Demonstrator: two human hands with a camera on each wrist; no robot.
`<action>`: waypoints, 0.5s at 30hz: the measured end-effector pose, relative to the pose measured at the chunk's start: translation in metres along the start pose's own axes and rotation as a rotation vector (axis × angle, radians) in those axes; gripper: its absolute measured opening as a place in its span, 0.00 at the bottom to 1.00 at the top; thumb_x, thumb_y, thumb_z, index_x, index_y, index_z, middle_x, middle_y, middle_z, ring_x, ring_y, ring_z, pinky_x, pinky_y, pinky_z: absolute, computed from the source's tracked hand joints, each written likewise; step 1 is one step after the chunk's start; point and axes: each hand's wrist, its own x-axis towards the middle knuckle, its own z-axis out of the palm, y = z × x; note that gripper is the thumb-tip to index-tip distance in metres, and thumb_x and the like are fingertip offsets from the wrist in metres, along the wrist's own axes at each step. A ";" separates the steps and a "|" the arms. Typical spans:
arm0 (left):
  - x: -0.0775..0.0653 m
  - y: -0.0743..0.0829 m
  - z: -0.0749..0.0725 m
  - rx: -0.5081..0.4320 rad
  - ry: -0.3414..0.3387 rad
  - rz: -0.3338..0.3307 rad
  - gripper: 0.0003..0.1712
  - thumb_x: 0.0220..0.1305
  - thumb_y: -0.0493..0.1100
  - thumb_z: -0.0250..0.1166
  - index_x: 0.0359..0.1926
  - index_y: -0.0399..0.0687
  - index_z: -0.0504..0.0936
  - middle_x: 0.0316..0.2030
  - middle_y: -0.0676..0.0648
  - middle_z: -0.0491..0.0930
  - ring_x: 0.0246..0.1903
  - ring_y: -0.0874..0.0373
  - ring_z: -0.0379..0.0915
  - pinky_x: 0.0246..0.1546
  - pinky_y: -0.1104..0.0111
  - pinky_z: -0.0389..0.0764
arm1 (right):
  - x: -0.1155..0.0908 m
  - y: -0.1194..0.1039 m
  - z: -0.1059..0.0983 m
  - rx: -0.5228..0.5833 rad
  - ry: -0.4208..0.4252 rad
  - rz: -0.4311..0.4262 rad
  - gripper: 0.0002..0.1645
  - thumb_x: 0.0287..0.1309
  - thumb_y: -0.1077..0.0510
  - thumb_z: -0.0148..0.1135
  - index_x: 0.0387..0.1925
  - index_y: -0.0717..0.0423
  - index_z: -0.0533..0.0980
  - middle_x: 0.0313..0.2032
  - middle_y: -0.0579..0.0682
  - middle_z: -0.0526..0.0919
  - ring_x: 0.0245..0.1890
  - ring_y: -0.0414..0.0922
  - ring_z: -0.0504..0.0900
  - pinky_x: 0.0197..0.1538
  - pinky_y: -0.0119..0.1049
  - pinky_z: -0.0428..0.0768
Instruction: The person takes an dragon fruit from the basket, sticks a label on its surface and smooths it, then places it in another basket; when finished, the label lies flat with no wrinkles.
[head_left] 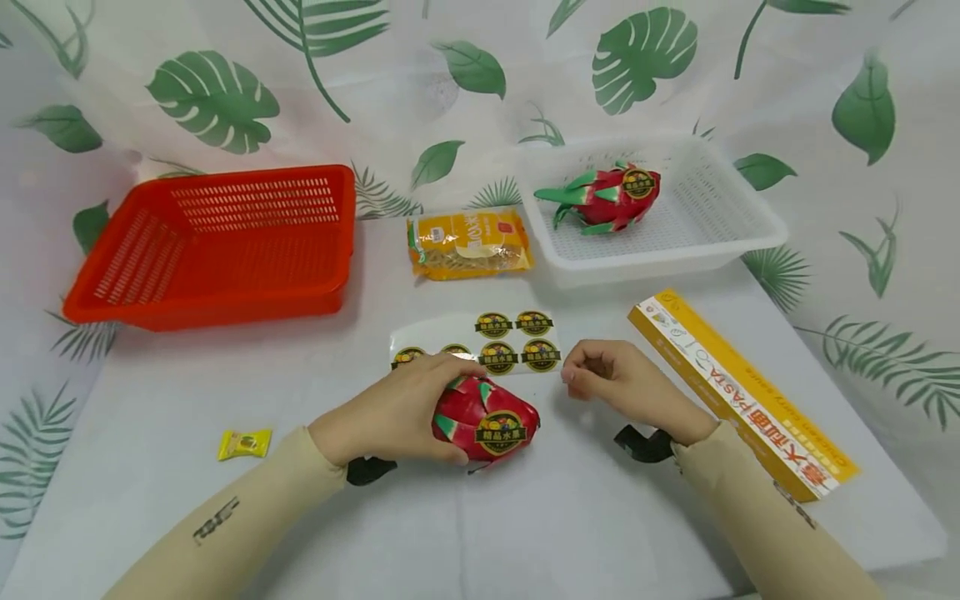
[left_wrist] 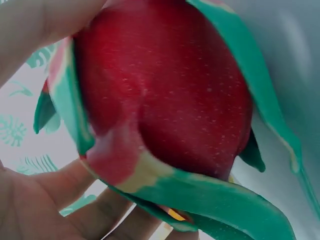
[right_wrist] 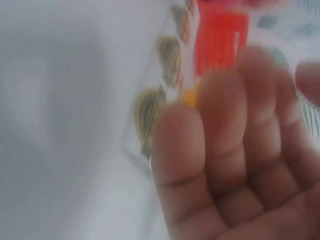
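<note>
My left hand (head_left: 397,408) grips a red dragon fruit (head_left: 480,408) with green-tipped scales, thumb and fingers spread round it. A round gold-and-black label (head_left: 501,432) sits on the side facing right. Up close in the left wrist view, the fruit's red skin (left_wrist: 165,90) and long green scales fill most of the picture. To the right, my right hand (head_left: 618,379) hovers by the sticker sheet (head_left: 427,329), its fingers loosely bent and nothing between them. Several round labels remain on that sheet; the left hand and fruit overlap its lower-left part.
Behind stand a red basket (head_left: 307,300) at left and a white basket (head_left: 667,258) at right, holding another labelled dragon fruit (head_left: 611,198). Between them lies a yellow noodle packet (head_left: 470,243). A pasta box (head_left: 742,392) lies at right, a small yellow wrapped piece (head_left: 244,444) at left.
</note>
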 end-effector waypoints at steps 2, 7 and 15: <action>0.000 -0.001 0.001 -0.007 -0.023 -0.012 0.51 0.45 0.57 0.85 0.70 0.61 0.71 0.62 0.54 0.78 0.62 0.56 0.70 0.54 0.59 0.84 | 0.002 0.002 -0.006 0.009 0.046 0.053 0.10 0.73 0.57 0.61 0.42 0.63 0.80 0.33 0.58 0.86 0.31 0.48 0.84 0.39 0.36 0.82; -0.001 -0.002 0.001 -0.009 -0.034 -0.020 0.51 0.45 0.58 0.85 0.70 0.63 0.72 0.60 0.54 0.80 0.61 0.56 0.71 0.52 0.60 0.84 | 0.010 0.004 -0.021 0.073 0.189 0.163 0.19 0.75 0.53 0.59 0.52 0.67 0.78 0.41 0.60 0.87 0.35 0.50 0.87 0.44 0.35 0.85; 0.002 0.000 0.003 -0.044 -0.041 -0.001 0.50 0.46 0.57 0.85 0.70 0.61 0.72 0.59 0.55 0.80 0.59 0.59 0.73 0.53 0.62 0.85 | 0.026 0.014 -0.060 0.707 0.401 0.234 0.19 0.78 0.55 0.55 0.60 0.63 0.70 0.42 0.43 0.90 0.40 0.39 0.90 0.51 0.32 0.88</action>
